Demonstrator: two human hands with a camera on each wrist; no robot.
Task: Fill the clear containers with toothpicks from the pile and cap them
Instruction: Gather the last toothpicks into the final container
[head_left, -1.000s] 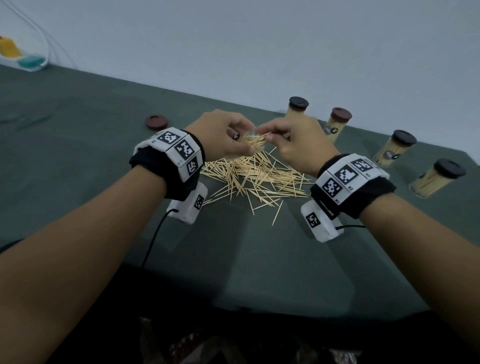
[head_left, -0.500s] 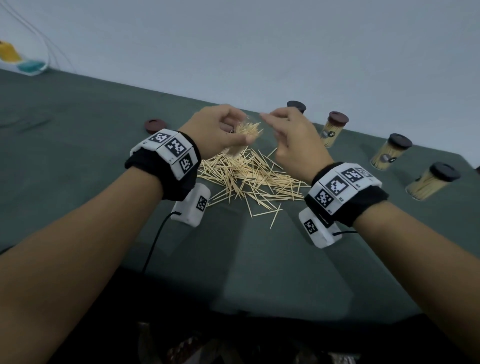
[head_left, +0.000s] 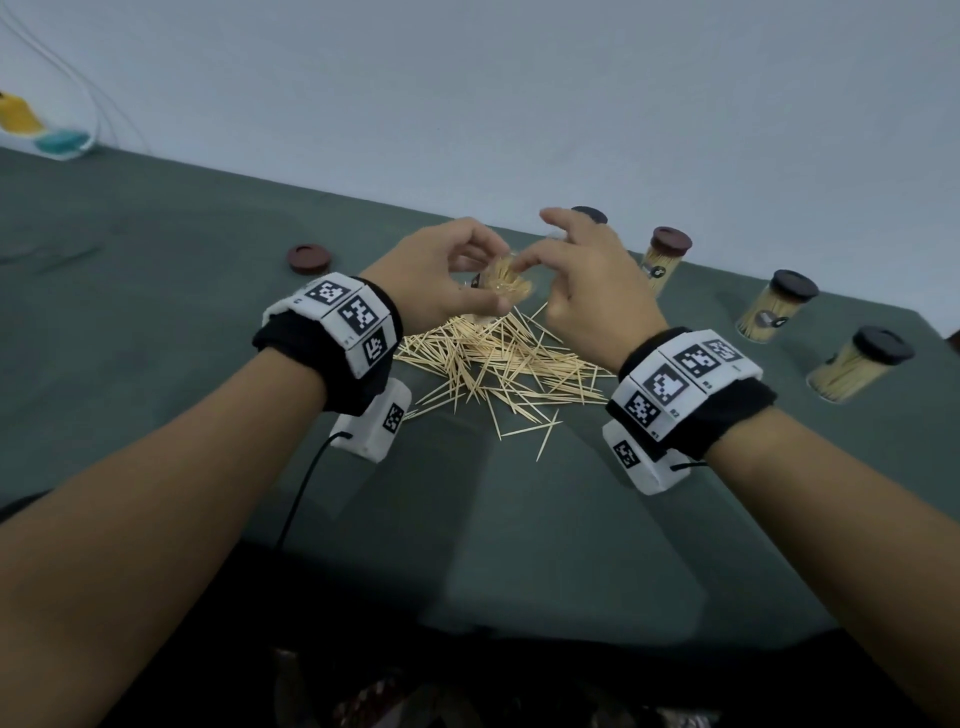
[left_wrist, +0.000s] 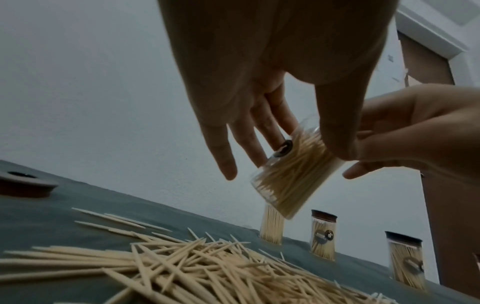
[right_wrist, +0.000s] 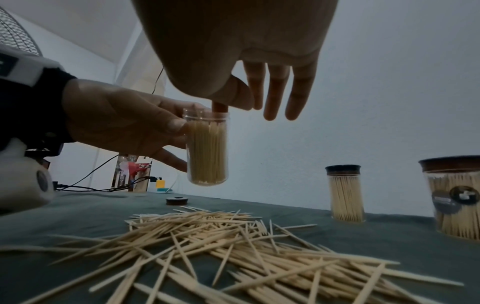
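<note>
My left hand (head_left: 485, 280) grips a clear container (head_left: 501, 291) packed with toothpicks, tilted and uncapped, just above the toothpick pile (head_left: 498, 364). In the left wrist view my thumb and fingers (left_wrist: 259, 156) wrap the container (left_wrist: 291, 174). My right hand (head_left: 530, 265) hovers at its mouth. The right wrist view shows index finger and thumb (right_wrist: 226, 102) dipping to the rim of the container (right_wrist: 207, 148), the other fingers straight; I see nothing pinched. A loose brown cap (head_left: 310, 258) lies on the table left of my left hand.
Several capped, filled containers (head_left: 665, 260) (head_left: 774, 306) (head_left: 857, 364) stand in a row at the right rear, one partly behind my right hand. The dark green table (head_left: 156, 312) ends close in front. A yellow and teal object (head_left: 57, 143) sits far left.
My right hand lifted off the container's mouth half a second ago and has come back down to it. My left hand still holds the container over the pile.
</note>
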